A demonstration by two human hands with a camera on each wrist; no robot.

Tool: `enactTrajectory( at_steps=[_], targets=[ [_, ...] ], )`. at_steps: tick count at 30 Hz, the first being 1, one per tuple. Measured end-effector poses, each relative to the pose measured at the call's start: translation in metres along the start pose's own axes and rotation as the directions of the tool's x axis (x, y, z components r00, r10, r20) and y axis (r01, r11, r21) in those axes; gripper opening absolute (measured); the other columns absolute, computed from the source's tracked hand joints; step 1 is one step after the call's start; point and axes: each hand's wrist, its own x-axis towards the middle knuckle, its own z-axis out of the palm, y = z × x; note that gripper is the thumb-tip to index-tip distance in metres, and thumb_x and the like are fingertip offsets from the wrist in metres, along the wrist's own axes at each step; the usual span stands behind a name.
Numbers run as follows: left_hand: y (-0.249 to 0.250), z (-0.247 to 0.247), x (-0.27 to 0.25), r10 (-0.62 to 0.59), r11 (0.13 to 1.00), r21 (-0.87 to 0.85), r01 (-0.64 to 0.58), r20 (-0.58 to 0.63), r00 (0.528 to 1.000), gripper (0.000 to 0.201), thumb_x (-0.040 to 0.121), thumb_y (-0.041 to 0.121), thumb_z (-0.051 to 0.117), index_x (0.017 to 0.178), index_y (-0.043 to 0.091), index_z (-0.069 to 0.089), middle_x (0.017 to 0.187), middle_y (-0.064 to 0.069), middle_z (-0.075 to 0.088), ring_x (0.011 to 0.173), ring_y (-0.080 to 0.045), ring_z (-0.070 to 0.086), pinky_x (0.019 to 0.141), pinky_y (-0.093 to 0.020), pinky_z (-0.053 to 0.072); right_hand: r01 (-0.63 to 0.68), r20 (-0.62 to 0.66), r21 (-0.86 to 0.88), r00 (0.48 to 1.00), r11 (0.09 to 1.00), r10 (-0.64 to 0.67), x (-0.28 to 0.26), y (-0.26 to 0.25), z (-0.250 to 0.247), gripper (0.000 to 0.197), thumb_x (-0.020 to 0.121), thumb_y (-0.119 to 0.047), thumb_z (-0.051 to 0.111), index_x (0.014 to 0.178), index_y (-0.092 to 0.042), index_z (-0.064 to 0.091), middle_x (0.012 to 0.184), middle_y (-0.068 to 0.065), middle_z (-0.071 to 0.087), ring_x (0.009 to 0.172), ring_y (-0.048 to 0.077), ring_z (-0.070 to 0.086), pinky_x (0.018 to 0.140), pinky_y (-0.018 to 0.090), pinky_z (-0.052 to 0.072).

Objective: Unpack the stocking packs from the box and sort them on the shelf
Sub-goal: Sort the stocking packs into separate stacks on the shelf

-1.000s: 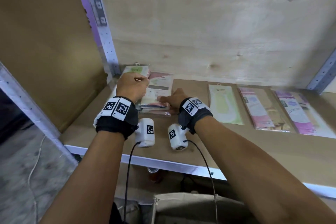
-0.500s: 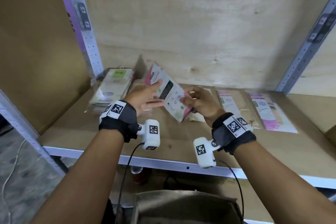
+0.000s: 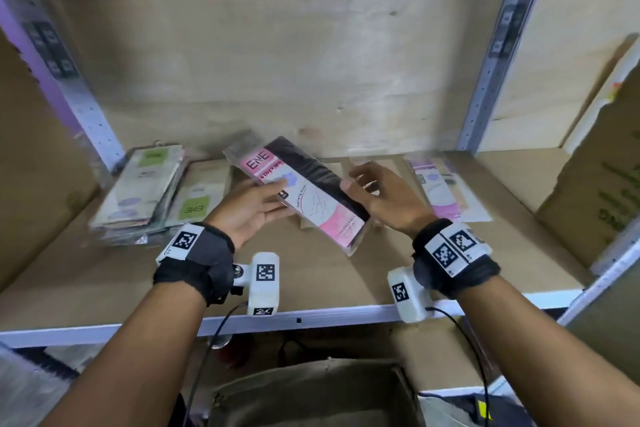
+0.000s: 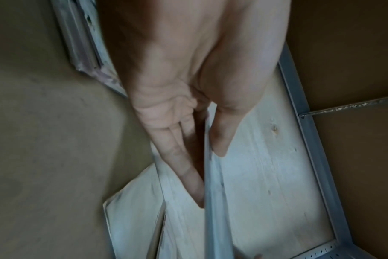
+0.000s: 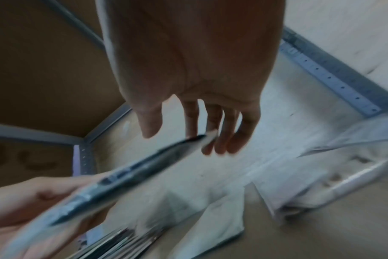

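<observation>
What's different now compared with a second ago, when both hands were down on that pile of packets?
Both hands have lifted off the stack at the left. The left hand now pinches a pink ENE pack raised above the shelf, turned from its printed back to its front. The right hand has loosened, fingers only touching the pack's edge. The packs lying at the right stayed put.

This looks like a storeroom of a shop. A metal rack (image 3: 491, 80) with perforated posts carries a plain wooden shelf (image 3: 329, 274). Retail packs (image 3: 138, 191) lie in piles on the left, and a cardboard box (image 3: 599, 191) stands at the far right.
</observation>
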Motion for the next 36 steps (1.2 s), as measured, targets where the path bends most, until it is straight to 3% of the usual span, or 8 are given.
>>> enactTrajectory(
  at_steps=[6,8,11,17,22,27,32,36],
  targets=[
    [-0.009,0.007,0.008,0.033,0.999,0.03,-0.031,-0.07,0.997,0.011,0.095,0.011,0.064,0.104,0.013,0.069,0.108,-0.011,0.076,0.094,-0.021,0.073,0.083,-0.033,0.062,-0.196,0.251,0.332,0.961,0.923,0.114,-0.009,0.031,-0.014,0.014,0.092,-0.018,0.068,0.105,-0.012,0.065,0.079,0.005,0.07,0.063,0.019,0.059,0.052,0.027,0.046],
    [-0.009,-0.002,0.015,0.119,0.993,0.046,-0.111,-0.227,0.967,0.016,0.092,0.019,0.07,0.106,0.013,0.07,0.102,-0.005,0.077,0.092,-0.019,0.072,0.087,-0.033,0.058,-0.208,0.264,0.35,0.957,0.913,0.117,-0.011,0.035,-0.018,0.014,0.092,-0.017,0.068,0.106,-0.015,0.067,0.081,0.007,0.071,0.068,0.02,0.061,0.056,0.028,0.047],
    [-0.009,-0.018,0.025,0.279,0.947,0.256,-0.194,-0.355,0.892,0.027,0.087,0.037,0.074,0.105,0.017,0.074,0.097,-0.001,0.077,0.082,-0.015,0.072,0.066,-0.02,0.057,-0.223,0.297,0.354,0.948,0.908,0.117,-0.011,0.038,-0.023,0.024,0.091,-0.016,0.069,0.114,-0.01,0.067,0.095,0.019,0.072,0.083,0.027,0.066,0.07,0.033,0.05],
    [-0.011,-0.031,0.036,0.391,0.836,0.512,-0.197,-0.303,0.869,0.031,0.084,0.046,0.067,0.065,0.021,0.07,0.064,0.005,0.069,0.063,-0.02,0.066,0.066,-0.034,0.053,-0.194,0.246,0.389,0.964,0.901,0.101,-0.008,0.041,-0.024,0.023,0.09,-0.014,0.07,0.112,-0.008,0.07,0.104,0.025,0.071,0.09,0.029,0.067,0.082,0.037,0.05],
    [-0.007,-0.03,0.035,0.432,0.792,0.577,-0.2,-0.298,0.852,0.061,0.083,0.072,0.051,0.048,0.023,0.056,0.045,0.003,0.058,0.046,-0.01,0.059,0.061,-0.028,0.046,-0.208,0.168,0.383,0.974,0.9,0.154,-0.003,0.043,-0.024,0.023,0.086,-0.02,0.075,0.104,-0.007,0.069,0.096,0.015,0.074,0.081,0.025,0.069,0.066,0.029,0.05],
    [-0.005,-0.027,0.029,0.304,0.9,0.398,-0.178,-0.281,0.91,0.064,0.091,0.066,0.05,0.043,0.024,0.045,0.041,0.002,0.045,0.036,-0.011,0.05,0.046,-0.021,0.037,-0.199,0.174,0.372,0.974,0.907,0.143,0.0,0.044,-0.02,0.013,0.085,-0.022,0.076,0.092,-0.013,0.07,0.082,0.006,0.073,0.068,0.015,0.067,0.05,0.019,0.046],
    [0.001,-0.024,0.023,0.138,0.985,0.129,-0.111,-0.225,0.965,0.041,0.098,0.051,0.052,0.082,0.014,0.057,0.05,-0.002,0.054,0.031,-0.011,0.048,0.029,-0.014,0.023,-0.189,0.187,0.408,0.975,0.893,0.121,0.001,0.042,-0.016,0.01,0.086,-0.02,0.075,0.091,-0.014,0.069,0.079,0.005,0.071,0.061,0.011,0.063,0.048,0.019,0.044],
    [0.004,-0.021,0.017,0.063,0.998,-0.007,-0.065,-0.185,0.981,0.037,0.1,0.045,0.054,0.081,0.014,0.064,0.05,0.0,0.058,0.03,-0.009,0.042,0.026,-0.017,0.021,-0.198,0.204,0.398,0.971,0.896,0.124,0.001,0.04,-0.014,0.009,0.087,-0.019,0.074,0.091,-0.014,0.067,0.078,0.005,0.069,0.061,0.012,0.06,0.049,0.021,0.042]
  ],
)
